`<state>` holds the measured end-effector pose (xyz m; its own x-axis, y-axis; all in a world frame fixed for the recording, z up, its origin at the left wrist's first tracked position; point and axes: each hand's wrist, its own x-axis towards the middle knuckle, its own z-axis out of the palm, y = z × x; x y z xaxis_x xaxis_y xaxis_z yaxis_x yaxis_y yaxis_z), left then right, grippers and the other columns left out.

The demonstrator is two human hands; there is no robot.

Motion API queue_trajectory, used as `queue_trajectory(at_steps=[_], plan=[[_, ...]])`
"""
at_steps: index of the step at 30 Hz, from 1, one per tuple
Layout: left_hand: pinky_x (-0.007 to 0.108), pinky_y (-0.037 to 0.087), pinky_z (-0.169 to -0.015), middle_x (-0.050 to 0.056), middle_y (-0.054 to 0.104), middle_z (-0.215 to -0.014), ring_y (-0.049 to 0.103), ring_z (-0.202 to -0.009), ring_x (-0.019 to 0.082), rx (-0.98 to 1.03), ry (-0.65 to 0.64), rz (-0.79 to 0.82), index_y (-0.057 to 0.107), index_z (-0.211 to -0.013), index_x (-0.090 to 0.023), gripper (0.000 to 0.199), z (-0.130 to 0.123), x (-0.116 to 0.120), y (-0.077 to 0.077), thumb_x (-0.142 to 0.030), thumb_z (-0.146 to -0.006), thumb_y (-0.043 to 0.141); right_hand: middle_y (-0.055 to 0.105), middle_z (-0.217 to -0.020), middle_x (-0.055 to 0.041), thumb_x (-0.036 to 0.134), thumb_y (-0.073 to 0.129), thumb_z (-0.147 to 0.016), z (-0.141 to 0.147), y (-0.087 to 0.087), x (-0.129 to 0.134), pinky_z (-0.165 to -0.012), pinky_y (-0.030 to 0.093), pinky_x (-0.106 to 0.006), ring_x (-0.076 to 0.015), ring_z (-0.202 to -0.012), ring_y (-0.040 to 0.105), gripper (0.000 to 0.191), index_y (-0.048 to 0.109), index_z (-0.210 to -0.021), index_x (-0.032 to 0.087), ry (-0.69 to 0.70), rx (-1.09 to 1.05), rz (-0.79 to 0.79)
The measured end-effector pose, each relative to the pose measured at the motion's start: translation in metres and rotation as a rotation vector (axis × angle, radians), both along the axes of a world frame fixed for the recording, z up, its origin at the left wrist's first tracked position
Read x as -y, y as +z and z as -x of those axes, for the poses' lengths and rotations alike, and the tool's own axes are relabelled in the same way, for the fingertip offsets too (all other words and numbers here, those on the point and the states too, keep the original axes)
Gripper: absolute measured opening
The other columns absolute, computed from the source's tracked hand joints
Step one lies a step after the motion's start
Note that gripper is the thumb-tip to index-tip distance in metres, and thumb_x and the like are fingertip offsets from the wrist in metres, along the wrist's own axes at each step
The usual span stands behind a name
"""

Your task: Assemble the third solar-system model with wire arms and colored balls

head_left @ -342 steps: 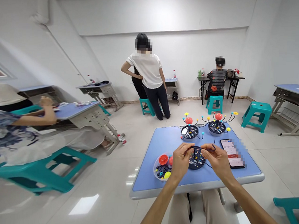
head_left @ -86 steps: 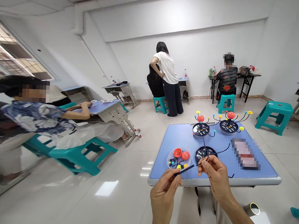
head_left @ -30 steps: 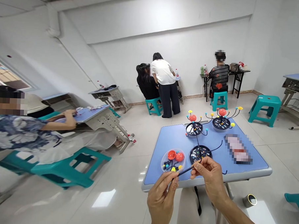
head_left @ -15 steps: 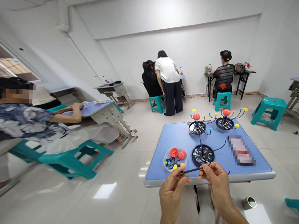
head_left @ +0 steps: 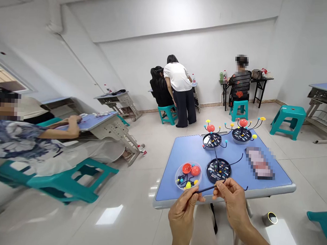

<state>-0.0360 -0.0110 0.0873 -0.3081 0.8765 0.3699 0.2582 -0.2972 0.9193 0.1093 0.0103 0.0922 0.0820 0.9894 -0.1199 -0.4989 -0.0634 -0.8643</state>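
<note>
Between my hands runs a thin black rod (head_left: pixel 206 189), above the front edge of the blue desk. My left hand (head_left: pixel 183 213) pinches its left end, and my right hand (head_left: pixel 232 201) pinches it near the right end. Just behind my fingers lies a round black base (head_left: pixel 211 171) with printed labels and curved black arms rising from it. A clear round tub (head_left: pixel 177 178) to its left holds red half-balls, small coloured balls and black pieces. Two assembled planet models, one left (head_left: pixel 212 139) and one right (head_left: pixel 241 135), stand at the back of the desk.
A phone (head_left: pixel 260 163) lies on the desk's right side. A dark cylinder (head_left: pixel 270 219) is on the floor at the right. At the left a person (head_left: pixel 24 138) sits at another desk. Further people and green stools (head_left: pixel 289 120) are near the back wall.
The view has shifted slightly, so the desk and room appear a little further left. My left thumb and fingers now cover more of the rod's left end. Both hands keep their hold.
</note>
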Motion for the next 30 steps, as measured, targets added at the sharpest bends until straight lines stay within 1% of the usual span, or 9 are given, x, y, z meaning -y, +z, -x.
queue_trajectory(at_steps=[3,6,8,12,17,21,23,26,30], plan=[[0.024,0.059,-0.071,0.0,0.075,-0.067,0.072,-0.065,0.016,-0.012,-0.012,0.02,0.076,-0.094,-0.023,0.02,0.002,0.0,-0.002,-0.035,-0.08,0.068,0.064,-0.064,0.0005,0.045,0.076,-0.074,-0.001,0.001,0.0,-0.067,0.05,-0.031,-0.0134,-0.056,0.06,0.034,0.057,-0.069,0.017,0.012,-0.015,-0.005],[0.025,0.06,-0.071,0.0,0.075,-0.066,0.072,-0.063,0.016,0.021,-0.026,0.058,0.076,-0.095,-0.023,0.02,0.004,0.002,-0.003,-0.035,-0.081,0.068,0.066,-0.073,-0.0007,0.044,0.075,-0.076,-0.005,0.003,0.001,-0.067,0.051,-0.032,-0.0154,-0.062,0.062,0.03,0.062,-0.083,0.017,0.024,-0.041,-0.027],[0.024,0.06,-0.069,0.0,0.075,-0.066,0.072,-0.062,0.016,0.03,-0.033,0.051,0.075,-0.096,-0.023,0.019,0.004,0.003,-0.002,-0.034,-0.082,0.067,0.067,-0.076,-0.0022,0.046,0.072,-0.078,-0.009,0.004,0.001,-0.068,0.051,-0.032,-0.0161,-0.064,0.063,0.031,0.064,-0.087,0.017,0.039,-0.003,-0.04],[0.02,0.059,-0.065,-0.001,0.075,-0.071,0.072,-0.063,0.014,-0.041,-0.031,-0.053,0.074,-0.097,-0.025,0.017,0.002,0.005,-0.002,-0.029,-0.082,0.067,0.066,-0.067,-0.0028,0.05,0.068,-0.081,-0.014,0.005,0.0,-0.069,0.05,-0.031,-0.0152,-0.059,0.062,0.035,0.067,-0.079,0.015,0.038,0.146,-0.038],[0.019,0.059,-0.066,0.0,0.076,-0.088,0.073,-0.064,0.013,-0.157,-0.005,-0.195,0.072,-0.101,-0.027,0.021,0.001,0.006,-0.003,-0.02,-0.082,0.067,0.067,-0.068,-0.0028,0.05,0.067,-0.081,-0.014,0.004,0.0,-0.066,0.051,-0.031,-0.0156,-0.058,0.062,0.035,0.068,-0.081,0.016,0.021,0.139,-0.058],[0.021,0.06,-0.069,0.001,0.075,-0.093,0.074,-0.075,0.016,-0.243,0.011,-0.267,0.073,-0.1,-0.027,0.023,0.001,0.005,-0.002,-0.016,-0.081,0.068,0.068,-0.07,-0.0031,0.049,0.07,-0.078,-0.015,0.007,0.002,-0.068,0.052,-0.031,-0.0165,-0.06,0.063,0.033,0.068,-0.085,0.017,-0.004,0.167,-0.077],[0.022,0.06,-0.069,0.001,0.075,-0.094,0.074,-0.075,0.016,-0.241,0.012,-0.258,0.073,-0.101,-0.027,0.023,0.002,0.005,-0.002,-0.016,-0.081,0.067,0.068,-0.068,-0.0029,0.049,0.071,-0.077,-0.016,0.01,0.003,-0.067,0.053,-0.031,-0.0168,-0.06,0.064,0.032,0.068,-0.084,0.017,-0.009,0.201,-0.09],[0.021,0.059,-0.068,0.001,0.076,-0.094,0.074,-0.07,0.015,-0.197,0.008,-0.208,0.071,-0.104,-0.027,0.023,0.002,0.005,-0.003,-0.019,-0.082,0.067,0.068,-0.068,-0.0025,0.049,0.07,-0.077,-0.016,0.012,0.004,-0.065,0.053,-0.03,-0.0166,-0.06,0.063,0.032,0.068,-0.084,0.018,-0.019,0.225,-0.108],[0.02,0.059,-0.067,0.0,0.077,-0.086,0.074,-0.069,0.014,-0.142,0.004,-0.138,0.07,-0.104,-0.027,0.021,0.003,0.005,-0.004,-0.022,-0.084,0.065,0.068,-0.068,-0.0026,0.049,0.066,-0.081,-0.016,0.011,0.005,-0.066,0.052,-0.029,-0.0165,-0.06,0.063,0.032,0.068,-0.085,0.018,-0.011,0.261,-0.126]])
